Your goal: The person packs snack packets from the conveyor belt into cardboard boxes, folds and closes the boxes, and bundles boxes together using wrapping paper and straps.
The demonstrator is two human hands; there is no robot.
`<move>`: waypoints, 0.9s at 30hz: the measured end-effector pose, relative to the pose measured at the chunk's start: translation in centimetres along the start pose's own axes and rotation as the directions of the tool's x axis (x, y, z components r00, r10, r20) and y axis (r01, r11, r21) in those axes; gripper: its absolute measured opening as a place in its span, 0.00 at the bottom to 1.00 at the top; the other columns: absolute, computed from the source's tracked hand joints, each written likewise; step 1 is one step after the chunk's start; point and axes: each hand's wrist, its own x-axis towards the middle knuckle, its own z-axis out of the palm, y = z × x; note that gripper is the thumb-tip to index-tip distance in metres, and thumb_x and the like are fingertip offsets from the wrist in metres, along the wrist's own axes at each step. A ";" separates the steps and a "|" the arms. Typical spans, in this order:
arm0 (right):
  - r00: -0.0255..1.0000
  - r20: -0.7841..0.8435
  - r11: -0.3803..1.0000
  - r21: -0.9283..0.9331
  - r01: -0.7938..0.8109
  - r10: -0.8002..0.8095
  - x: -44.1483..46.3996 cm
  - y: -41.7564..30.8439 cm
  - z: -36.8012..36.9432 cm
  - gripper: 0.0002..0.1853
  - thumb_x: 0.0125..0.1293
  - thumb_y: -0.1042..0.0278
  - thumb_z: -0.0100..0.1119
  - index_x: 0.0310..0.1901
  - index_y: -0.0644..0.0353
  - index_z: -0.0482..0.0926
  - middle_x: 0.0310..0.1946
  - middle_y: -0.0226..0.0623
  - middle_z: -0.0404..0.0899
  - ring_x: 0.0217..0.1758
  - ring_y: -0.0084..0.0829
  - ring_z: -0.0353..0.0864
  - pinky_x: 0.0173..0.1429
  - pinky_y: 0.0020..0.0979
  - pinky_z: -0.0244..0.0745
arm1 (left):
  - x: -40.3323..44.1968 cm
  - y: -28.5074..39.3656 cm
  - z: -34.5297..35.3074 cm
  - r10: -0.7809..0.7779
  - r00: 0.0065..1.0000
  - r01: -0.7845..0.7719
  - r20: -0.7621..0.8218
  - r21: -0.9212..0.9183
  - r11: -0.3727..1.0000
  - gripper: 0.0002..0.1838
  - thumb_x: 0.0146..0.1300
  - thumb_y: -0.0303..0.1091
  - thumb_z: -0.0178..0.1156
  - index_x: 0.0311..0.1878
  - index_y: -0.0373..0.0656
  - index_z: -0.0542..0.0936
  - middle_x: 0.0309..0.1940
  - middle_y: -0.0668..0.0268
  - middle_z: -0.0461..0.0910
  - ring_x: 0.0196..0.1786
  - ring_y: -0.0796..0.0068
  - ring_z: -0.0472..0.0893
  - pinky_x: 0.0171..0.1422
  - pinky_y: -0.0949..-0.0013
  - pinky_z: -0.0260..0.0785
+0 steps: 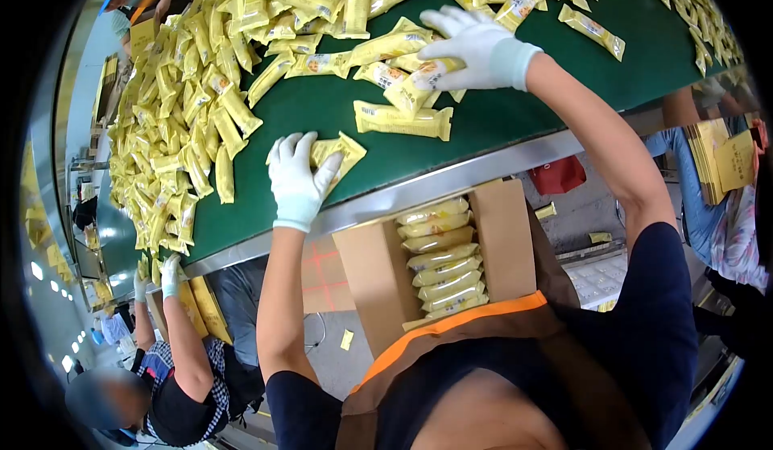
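Yellow packets under left hand (gloved), more under right hand

Grey floor beneath a green, metal-edged worktop — small lights glowing leftward.

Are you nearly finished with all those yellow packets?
Not nearly, it seems. Done: a row of wrapped packets lies in the open cardboard box. In hand: the gloved left hand touches a packet; the gloved right hand spreads over others. Left: a big heap on the green belt.
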 end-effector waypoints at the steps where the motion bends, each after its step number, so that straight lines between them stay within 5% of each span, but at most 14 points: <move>1: 0.992 -0.128 0.999 0.050 0.013 -0.006 -0.6 -0.6 -0.6 0.23 0.60 0.44 0.62 0.52 0.49 0.82 0.63 0.44 0.71 0.66 0.47 0.69 0.68 0.43 0.65 | -1.2 0.3 -0.8 -0.013 1.000 0.013 0.006 -0.013 1.000 0.35 0.60 0.64 0.60 0.58 0.43 0.79 0.57 0.52 0.74 0.65 0.46 0.68 0.71 0.48 0.57; 2: 0.967 -0.255 0.995 0.094 0.029 -0.005 -1.0 -1.6 -1.9 0.21 0.61 0.46 0.62 0.48 0.53 0.83 0.58 0.43 0.75 0.61 0.46 0.74 0.63 0.42 0.69 | -2.0 1.3 -1.3 0.045 0.989 -0.032 -0.138 0.098 0.995 0.35 0.58 0.62 0.64 0.58 0.43 0.78 0.57 0.51 0.75 0.63 0.46 0.70 0.69 0.48 0.60; 3: 0.982 -0.175 0.974 0.226 -0.027 0.067 -1.3 -3.5 -3.1 0.18 0.62 0.49 0.61 0.41 0.57 0.81 0.42 0.39 0.79 0.46 0.43 0.80 0.50 0.41 0.75 | -2.4 2.2 -1.7 0.047 0.980 -0.027 -0.194 0.104 0.994 0.34 0.56 0.59 0.66 0.58 0.44 0.79 0.56 0.52 0.75 0.62 0.48 0.71 0.66 0.49 0.63; 4: 0.997 -0.068 0.991 0.133 -0.019 0.029 -1.7 -5.6 -3.2 0.18 0.62 0.47 0.61 0.37 0.56 0.80 0.34 0.36 0.77 0.37 0.41 0.81 0.42 0.39 0.77 | -2.7 2.8 -2.0 0.050 0.967 -0.023 -0.250 0.111 0.994 0.33 0.54 0.56 0.69 0.58 0.45 0.79 0.55 0.53 0.75 0.60 0.50 0.73 0.62 0.50 0.66; 5: 0.963 0.254 0.988 0.102 -0.116 0.086 -1.2 -7.9 -3.4 0.21 0.61 0.43 0.62 0.38 0.55 0.81 0.35 0.38 0.79 0.37 0.40 0.83 0.42 0.39 0.78 | -3.0 3.4 -2.2 0.050 0.982 -0.031 -0.184 0.107 0.994 0.33 0.52 0.54 0.71 0.59 0.46 0.78 0.54 0.54 0.75 0.57 0.52 0.74 0.58 0.52 0.69; 7: 0.972 0.198 0.989 0.045 -0.138 0.127 -1.1 -10.0 0.0 0.25 0.58 0.39 0.64 0.40 0.57 0.81 0.37 0.38 0.79 0.39 0.39 0.83 0.44 0.39 0.77 | -3.2 4.2 -1.9 -0.001 0.995 -0.011 0.098 0.123 0.992 0.35 0.50 0.49 0.72 0.61 0.49 0.76 0.51 0.59 0.75 0.52 0.56 0.76 0.52 0.55 0.72; 8: 0.989 0.080 0.992 0.033 -0.124 0.121 -0.9 -10.0 1.9 0.25 0.58 0.40 0.64 0.42 0.57 0.80 0.39 0.39 0.79 0.40 0.39 0.83 0.45 0.39 0.77 | -3.3 4.9 -1.5 0.039 0.998 -0.050 0.056 0.209 0.977 0.37 0.50 0.47 0.72 0.65 0.50 0.74 0.49 0.60 0.76 0.50 0.56 0.77 0.52 0.56 0.73; 10: 0.983 0.146 0.990 0.060 -0.125 0.115 0.1 -10.8 2.7 0.24 0.59 0.43 0.65 0.44 0.57 0.78 0.40 0.40 0.78 0.41 0.40 0.83 0.44 0.39 0.77 | -3.3 4.6 -0.2 0.023 0.999 -0.021 -0.022 0.120 0.993 0.37 0.52 0.41 0.71 0.67 0.50 0.72 0.48 0.59 0.77 0.51 0.55 0.78 0.53 0.56 0.74; 14: 0.996 0.082 0.910 0.410 -0.054 0.022 -2.1 -9.9 1.9 0.18 0.58 0.53 0.64 0.42 0.58 0.75 0.35 0.47 0.79 0.38 0.47 0.83 0.44 0.44 0.78 | -3.6 4.3 -3.0 0.066 0.977 -0.010 0.201 -0.267 0.964 0.38 0.54 0.30 0.67 0.70 0.47 0.69 0.53 0.54 0.77 0.56 0.52 0.77 0.58 0.58 0.73; 16: 0.933 0.337 0.787 0.540 -0.298 0.122 -3.9 -8.5 -3.2 0.20 0.60 0.54 0.63 0.48 0.57 0.74 0.34 0.51 0.81 0.37 0.51 0.84 0.44 0.45 0.78 | -4.5 3.4 -4.4 0.113 0.994 -0.104 0.004 -0.340 0.935 0.36 0.56 0.30 0.67 0.70 0.42 0.69 0.57 0.52 0.76 0.60 0.52 0.76 0.63 0.60 0.71; 20: 0.964 0.044 0.842 0.477 -0.251 0.263 -5.0 -5.0 -5.5 0.29 0.63 0.50 0.61 0.61 0.56 0.70 0.34 0.53 0.83 0.39 0.52 0.84 0.43 0.45 0.78 | -1.0 -1.1 -5.9 -0.072 0.984 0.003 -0.160 -0.399 0.917 0.30 0.65 0.30 0.62 0.69 0.36 0.68 0.62 0.50 0.74 0.65 0.54 0.75 0.68 0.61 0.67; 22: 0.938 0.049 0.870 0.358 -0.338 0.344 -3.0 -4.4 -4.7 0.26 0.68 0.43 0.54 0.58 0.54 0.74 0.34 0.47 0.84 0.39 0.51 0.84 0.42 0.45 0.77 | 1.2 -3.7 -4.5 0.001 0.997 -0.029 -0.081 -0.340 0.940 0.30 0.66 0.33 0.61 0.71 0.40 0.67 0.62 0.52 0.74 0.64 0.54 0.75 0.68 0.60 0.67; 24: 0.893 0.179 0.884 0.154 -0.441 0.414 -0.9 -4.4 -2.2 0.26 0.69 0.40 0.52 0.53 0.56 0.78 0.32 0.46 0.84 0.36 0.51 0.84 0.41 0.46 0.77 | 1.9 -5.6 -2.4 -0.056 0.956 0.057 0.288 0.002 0.998 0.35 0.66 0.39 0.60 0.75 0.51 0.61 0.57 0.56 0.77 0.59 0.50 0.77 0.64 0.57 0.68; 27: 0.938 -0.107 0.944 0.058 -0.324 0.329 -1.0 -3.4 0.6 0.25 0.68 0.39 0.51 0.46 0.54 0.79 0.35 0.41 0.83 0.41 0.46 0.83 0.48 0.45 0.75 | 1.6 -6.9 -2.8 -0.038 0.938 0.121 0.344 -0.222 0.968 0.44 0.62 0.36 0.65 0.78 0.52 0.54 0.55 0.53 0.78 0.58 0.49 0.77 0.62 0.55 0.69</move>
